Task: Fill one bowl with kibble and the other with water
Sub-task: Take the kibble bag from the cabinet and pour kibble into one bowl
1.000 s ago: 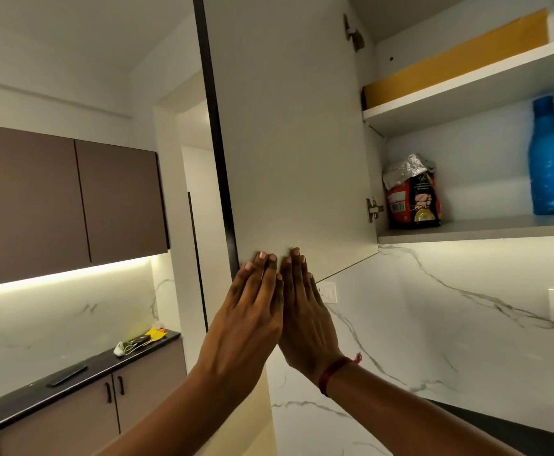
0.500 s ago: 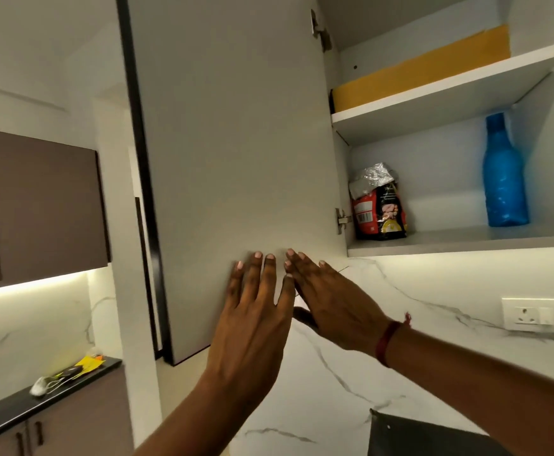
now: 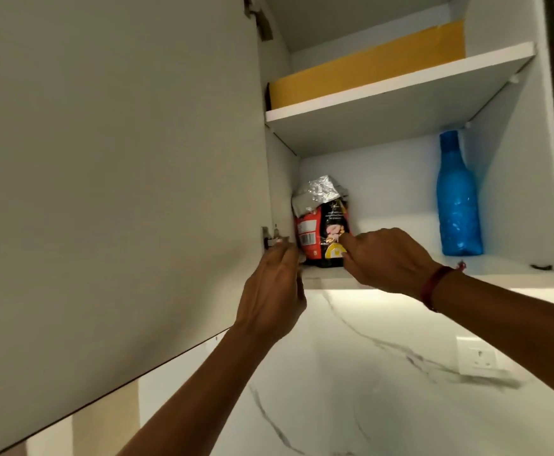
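Observation:
A red and black kibble bag with a folded silver top stands at the left end of the lower shelf in an open wall cabinet. My right hand reaches in and pinches the bag's lower right edge, its index finger lying on the front. My left hand is at the bag's lower left corner, fingers curled against it, just below the door hinge. A blue water bottle stands upright at the right end of the same shelf. No bowl is in view.
The open cabinet door fills the left half of the view. A yellow-brown flat box lies on the upper shelf. Below the cabinet is a white marble-patterned wall with a socket at the right.
Both hands left the door's lower edge and rose to the lower shelf, closing on the kibble bag from either side. The view swung right and closer to the cabinet.

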